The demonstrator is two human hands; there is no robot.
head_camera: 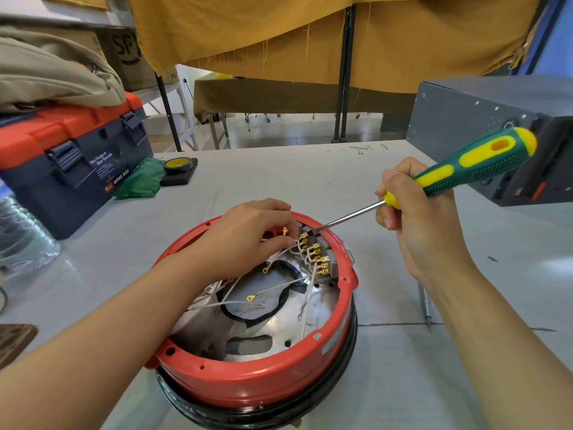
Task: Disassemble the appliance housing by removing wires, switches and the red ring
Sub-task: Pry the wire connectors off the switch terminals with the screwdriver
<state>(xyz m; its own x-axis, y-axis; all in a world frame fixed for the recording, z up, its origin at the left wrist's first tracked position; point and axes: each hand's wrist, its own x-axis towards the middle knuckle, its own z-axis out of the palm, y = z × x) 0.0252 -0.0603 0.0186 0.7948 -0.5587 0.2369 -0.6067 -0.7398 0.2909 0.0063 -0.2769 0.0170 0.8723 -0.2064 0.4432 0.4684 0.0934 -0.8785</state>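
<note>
while the appliance housing point(257, 361) sits upside down on the grey table point(403, 367), its red ring point(248, 380) uppermost, the left hand point(248, 240) pinches a white wire point(280, 252) beside the gold terminals point(316, 256). the right hand point(415, 218) grips a green-and-yellow screwdriver point(465, 169), its tip at the terminals.

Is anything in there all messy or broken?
Messy, yes: loose white wires with gold ring ends sprawl unattached across the metal plate inside the red ring. That fits taking it apart. The left hand pinches one wire; the right hand holds the screwdriver.
</note>
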